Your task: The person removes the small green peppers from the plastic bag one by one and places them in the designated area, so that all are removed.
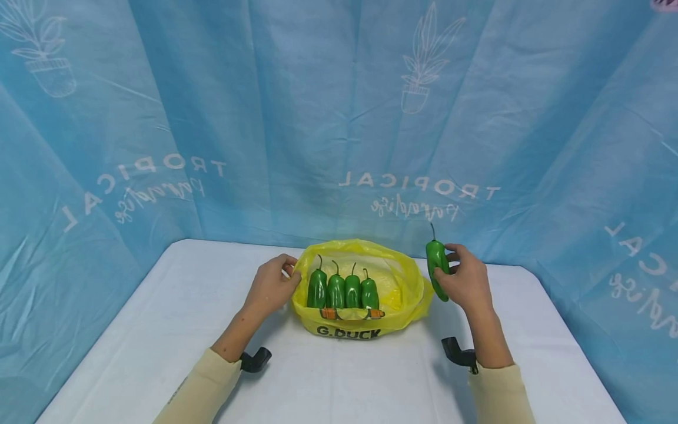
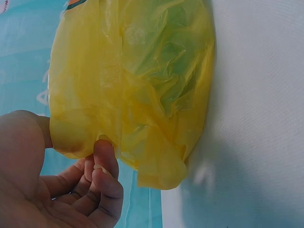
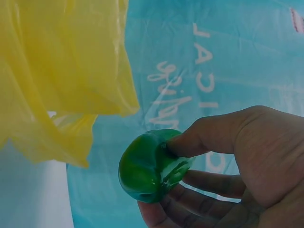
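Observation:
A yellow plastic bag (image 1: 413,268) printed "G.DUCK" stands with its mouth open on the white table. Several green chili peppers (image 1: 336,292) stand side by side in it, stems up. At the bag's left rim, my left hand (image 1: 272,284) pinches the plastic between thumb and fingers; the left wrist view shows this hand (image 2: 71,180) at the yellow film (image 2: 90,85). To the right of the bag, my right hand (image 1: 468,280) holds another green chili pepper (image 1: 436,265) upright above the table. In the right wrist view, thumb and fingers grip this pepper (image 3: 147,166) by its sides.
The table (image 1: 344,383) has a white cover. Blue curtains (image 1: 318,118) with white lettering and potted-plant prints hang behind it and on both sides. A black curved mount (image 1: 256,360) sits at the left wrist, and a similar black mount (image 1: 458,353) at the right.

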The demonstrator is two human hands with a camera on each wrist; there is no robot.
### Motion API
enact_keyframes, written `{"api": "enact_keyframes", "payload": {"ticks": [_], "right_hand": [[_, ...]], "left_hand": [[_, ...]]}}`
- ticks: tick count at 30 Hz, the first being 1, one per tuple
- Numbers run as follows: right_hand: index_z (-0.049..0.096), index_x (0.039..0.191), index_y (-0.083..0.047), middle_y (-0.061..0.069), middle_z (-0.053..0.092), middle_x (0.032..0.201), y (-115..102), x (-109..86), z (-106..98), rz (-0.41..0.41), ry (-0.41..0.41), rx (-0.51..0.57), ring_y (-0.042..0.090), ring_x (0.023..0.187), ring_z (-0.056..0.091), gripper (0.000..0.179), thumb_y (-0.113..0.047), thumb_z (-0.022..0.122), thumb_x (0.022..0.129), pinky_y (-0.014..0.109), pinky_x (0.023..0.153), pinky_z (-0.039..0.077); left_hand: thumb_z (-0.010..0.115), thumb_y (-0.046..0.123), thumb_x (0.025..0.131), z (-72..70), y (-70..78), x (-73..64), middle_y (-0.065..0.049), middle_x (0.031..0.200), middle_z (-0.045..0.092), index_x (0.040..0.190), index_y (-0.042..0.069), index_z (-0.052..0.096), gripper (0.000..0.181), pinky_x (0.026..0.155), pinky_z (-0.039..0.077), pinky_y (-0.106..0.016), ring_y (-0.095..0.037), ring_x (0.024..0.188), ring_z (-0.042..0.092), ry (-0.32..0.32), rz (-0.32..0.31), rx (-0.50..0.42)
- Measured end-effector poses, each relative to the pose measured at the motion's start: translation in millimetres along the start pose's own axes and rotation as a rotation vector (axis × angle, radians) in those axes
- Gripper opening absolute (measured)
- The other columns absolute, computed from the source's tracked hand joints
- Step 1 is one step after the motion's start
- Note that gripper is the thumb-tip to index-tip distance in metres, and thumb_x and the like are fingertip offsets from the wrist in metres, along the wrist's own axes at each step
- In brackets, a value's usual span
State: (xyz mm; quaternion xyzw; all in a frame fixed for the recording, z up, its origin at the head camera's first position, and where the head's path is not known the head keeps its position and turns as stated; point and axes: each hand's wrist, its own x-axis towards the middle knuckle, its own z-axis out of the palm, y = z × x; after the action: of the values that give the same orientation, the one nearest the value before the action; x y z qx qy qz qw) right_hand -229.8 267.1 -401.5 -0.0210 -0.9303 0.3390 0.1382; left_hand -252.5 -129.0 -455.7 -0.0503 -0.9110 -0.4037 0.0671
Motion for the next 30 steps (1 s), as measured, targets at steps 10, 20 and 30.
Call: {"api": "enact_keyframes", "payload": {"ticks": [10, 20, 30], "right_hand": [[0.05, 0.151, 0.003, 0.029, 0.065, 0.13, 14, 5.2, 1, 0.073, -0.043, -0.026, 0.045, 0.11, 0.07, 0.064, -0.017, 0.071, 0.094, 0.055, 0.082, 0.062], [0.049, 0.151, 0.006, 0.031, 0.064, 0.132, 28, 10.4, 6, 0.12, -0.073, -0.057, 0.046, 0.112, 0.068, 0.065, -0.017, 0.071, 0.094, 0.054, 0.084, 0.061], [0.05, 0.149, 0.008, 0.032, 0.064, 0.128, 43, 12.7, 16, 0.16, -0.093, -0.087, 0.044, 0.107, 0.067, 0.065, -0.015, 0.073, 0.092, 0.049, 0.079, 0.062]], "left_hand": [[0.068, 0.016, 0.098, 1.3, -0.6, 0.6, -0.008, 0.101, 0.067, 0.125, 0.001, 0.069, 0.03, 0.059, 0.052, -0.031, -0.016, 0.071, 0.061, -0.007, -0.006, -0.007], [0.067, 0.016, 0.098, 1.2, -0.8, 0.7, -0.008, 0.1, 0.067, 0.125, 0.001, 0.069, 0.031, 0.061, 0.053, -0.031, -0.016, 0.072, 0.061, -0.009, -0.003, 0.002], [0.068, 0.016, 0.098, 2.3, -2.6, 1.1, -0.007, 0.1, 0.067, 0.125, 0.001, 0.069, 0.031, 0.062, 0.052, -0.032, -0.016, 0.073, 0.06, -0.009, -0.001, 0.006]]}}
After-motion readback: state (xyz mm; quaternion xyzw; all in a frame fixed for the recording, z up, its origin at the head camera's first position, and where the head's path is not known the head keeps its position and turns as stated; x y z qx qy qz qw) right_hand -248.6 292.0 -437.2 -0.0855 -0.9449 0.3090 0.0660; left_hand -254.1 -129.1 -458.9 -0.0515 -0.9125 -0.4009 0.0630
